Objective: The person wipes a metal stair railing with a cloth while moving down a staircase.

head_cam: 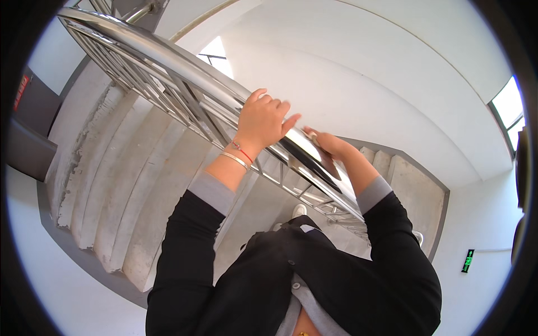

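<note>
A polished metal handrail [168,54] runs diagonally across the view, from the upper left down toward my right arm. My left hand [265,117] lies over the top of it, palm down, with the thumb apart from loosely bent fingers. A red cord bracelet [243,153] and a metal bangle [233,160] circle that wrist. Farther along the rail to the right, my right hand [332,145] touches the far side. Its fingers are blurred, and a small pale patch [313,137] shows among them; whether that is a held thing or a ring is unclear.
Concrete steps [138,189] with worn edges curve along the left. Metal balusters [201,113] stand below the rail. More steps [382,161] lie beyond it at right. A white shoe [299,210] shows below me. A green exit sign [468,261] hangs by the right wall.
</note>
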The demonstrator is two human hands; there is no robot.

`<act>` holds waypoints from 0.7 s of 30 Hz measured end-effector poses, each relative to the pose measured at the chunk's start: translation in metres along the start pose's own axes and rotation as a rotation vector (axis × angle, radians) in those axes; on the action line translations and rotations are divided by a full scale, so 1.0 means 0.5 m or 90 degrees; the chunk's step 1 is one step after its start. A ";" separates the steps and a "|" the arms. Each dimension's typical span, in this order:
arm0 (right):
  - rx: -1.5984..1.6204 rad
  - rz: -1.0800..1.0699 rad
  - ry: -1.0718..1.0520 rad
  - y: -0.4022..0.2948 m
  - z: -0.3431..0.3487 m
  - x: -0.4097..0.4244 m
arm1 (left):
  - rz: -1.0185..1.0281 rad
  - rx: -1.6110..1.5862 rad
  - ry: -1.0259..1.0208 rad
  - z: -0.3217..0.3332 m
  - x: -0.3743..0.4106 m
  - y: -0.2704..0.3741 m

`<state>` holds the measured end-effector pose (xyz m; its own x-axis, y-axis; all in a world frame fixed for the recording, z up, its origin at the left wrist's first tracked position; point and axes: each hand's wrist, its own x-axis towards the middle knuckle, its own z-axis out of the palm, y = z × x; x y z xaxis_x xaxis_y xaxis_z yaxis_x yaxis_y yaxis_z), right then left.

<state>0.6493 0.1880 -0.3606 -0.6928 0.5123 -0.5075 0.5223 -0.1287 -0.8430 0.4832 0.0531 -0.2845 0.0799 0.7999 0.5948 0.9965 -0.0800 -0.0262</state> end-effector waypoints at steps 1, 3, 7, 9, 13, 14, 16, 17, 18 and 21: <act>-0.030 -0.026 0.025 -0.026 0.019 0.007 | -0.044 0.007 -0.026 0.004 -0.004 0.007; -0.015 -0.181 0.001 -0.074 0.057 0.013 | -0.019 0.032 -0.029 0.007 -0.006 0.003; -0.167 -0.288 0.040 -0.095 0.077 -0.007 | 0.007 0.056 0.086 0.019 -0.009 -0.003; -0.206 -0.250 0.079 -0.052 0.058 -0.038 | -0.020 0.056 0.025 0.017 -0.015 -0.002; -0.168 -0.082 0.102 0.057 -0.007 -0.063 | -0.018 0.048 0.010 0.013 -0.003 0.004; -0.201 -0.076 0.104 0.044 -0.007 -0.062 | -0.016 0.050 0.011 0.013 -0.003 0.003; -0.167 -0.117 0.083 -0.007 0.017 -0.045 | -0.002 0.042 0.025 0.013 -0.006 0.004; -0.155 -0.334 0.174 -0.029 0.067 -0.054 | 0.005 0.032 0.041 0.014 -0.006 0.001; -0.229 -0.309 0.127 -0.074 0.083 -0.046 | 0.012 0.027 0.057 0.012 -0.007 -0.002; -0.236 -0.552 0.164 -0.103 0.140 -0.051 | 0.041 -0.046 0.116 -0.006 -0.007 -0.009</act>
<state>0.6053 0.1223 -0.3164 -0.8038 0.4786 0.3535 0.0370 0.6331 -0.7732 0.4785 0.0489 -0.2838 0.1305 0.6714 0.7295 0.9844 -0.1752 -0.0148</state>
